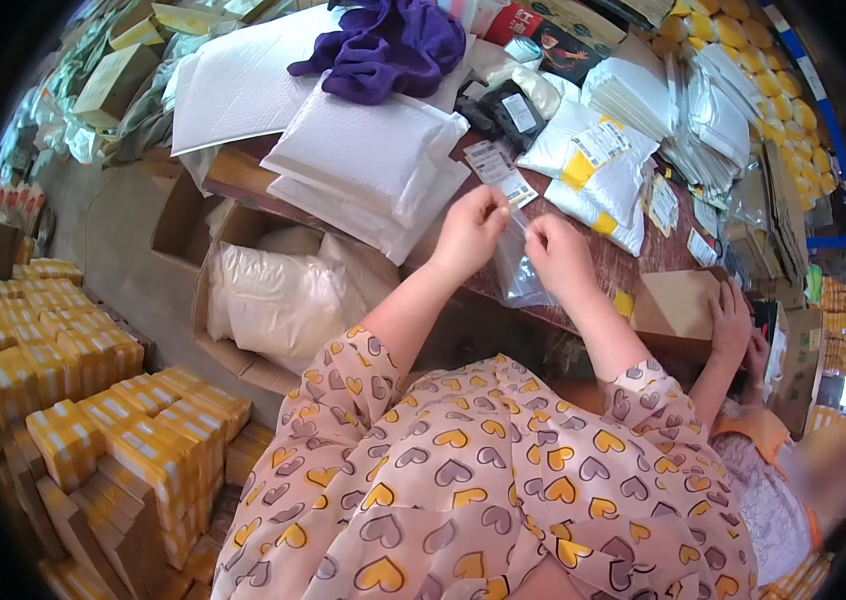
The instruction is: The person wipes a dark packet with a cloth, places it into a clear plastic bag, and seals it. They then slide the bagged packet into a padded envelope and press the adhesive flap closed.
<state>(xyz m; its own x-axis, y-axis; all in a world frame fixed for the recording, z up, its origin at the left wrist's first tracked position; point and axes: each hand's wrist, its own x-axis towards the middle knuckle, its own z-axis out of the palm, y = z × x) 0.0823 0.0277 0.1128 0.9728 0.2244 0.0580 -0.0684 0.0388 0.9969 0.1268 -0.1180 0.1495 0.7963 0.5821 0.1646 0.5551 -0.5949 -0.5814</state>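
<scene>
A clear plastic bag (520,272) hangs down between my two hands over the table's front edge. My left hand (475,228) pinches its top edge at one side, thumb and fingers pressed together. At the other side of the opening, my right hand (559,258) is closed on the bag too. Just beyond my fingers lie printed labels (499,172) on the dark red table (611,268). White packed parcels (588,165) with yellow and white labels are to the right of them. White padded mailers (363,150) lie stacked to my left.
A purple cloth (383,45) rests on the mailers. Below the table's left side stands a carton (205,310) with wrapped bundles. Yellow-taped boxes (143,440) are piled at lower left. On the right, another person's hand (731,322) touches a cardboard box (678,305).
</scene>
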